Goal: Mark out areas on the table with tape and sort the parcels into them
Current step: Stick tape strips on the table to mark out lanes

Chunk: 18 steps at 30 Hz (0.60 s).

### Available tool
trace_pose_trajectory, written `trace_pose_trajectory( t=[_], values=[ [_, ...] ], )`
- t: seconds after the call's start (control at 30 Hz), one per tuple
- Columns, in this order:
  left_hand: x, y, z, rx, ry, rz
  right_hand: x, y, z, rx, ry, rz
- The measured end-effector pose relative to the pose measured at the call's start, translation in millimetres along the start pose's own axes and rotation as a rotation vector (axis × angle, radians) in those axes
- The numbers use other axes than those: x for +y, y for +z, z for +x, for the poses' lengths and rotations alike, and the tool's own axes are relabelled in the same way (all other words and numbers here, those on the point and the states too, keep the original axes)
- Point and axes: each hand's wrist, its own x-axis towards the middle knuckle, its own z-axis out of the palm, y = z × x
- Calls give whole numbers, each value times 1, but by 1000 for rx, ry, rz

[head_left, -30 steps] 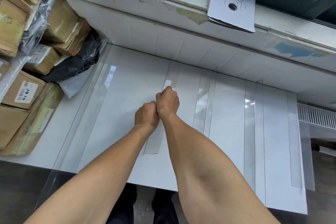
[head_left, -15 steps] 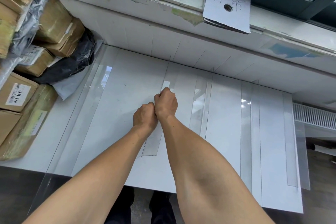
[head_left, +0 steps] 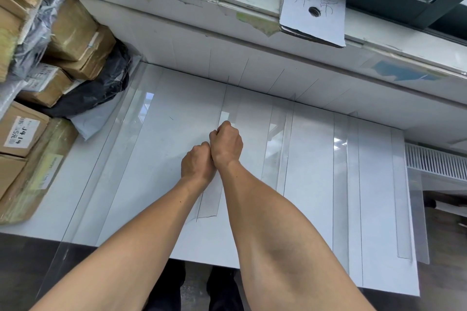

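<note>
The clear tape strip [head_left: 208,207] lies lengthwise on the white counter [head_left: 177,98] and passes under both hands. The left hand [head_left: 195,164] and right hand [head_left: 226,145] sit on it as fists, touching each other. Each grip is curled closed, but whether it pinches the tape I cannot tell. I count five such strips on the counter, and the parcels [head_left: 73,30] are stacked at its left end.

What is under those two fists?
A strip of clear tape on the table runs beneath the left hand and right hand; the covered stretch and their fingertips are hidden.
</note>
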Motion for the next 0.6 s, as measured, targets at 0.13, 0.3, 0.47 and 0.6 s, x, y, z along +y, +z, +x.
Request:
trace_pose_trajectory(
  t=[0.13, 0.3, 0.47, 0.6],
  values=[
    [-4, -3, 1, 4, -5, 14, -5, 3, 1, -10, 6, -5],
    [-5, -3, 3, -1, -11, 14, -5, 5, 0, -10, 8, 9],
    [-5, -2, 3, -6, -19, 24, -5, 5, -1, -14, 13, 13],
    [-3, -7, 3, -7, -24, 38, -4, 5, -3, -8, 26, 46]
  ],
)
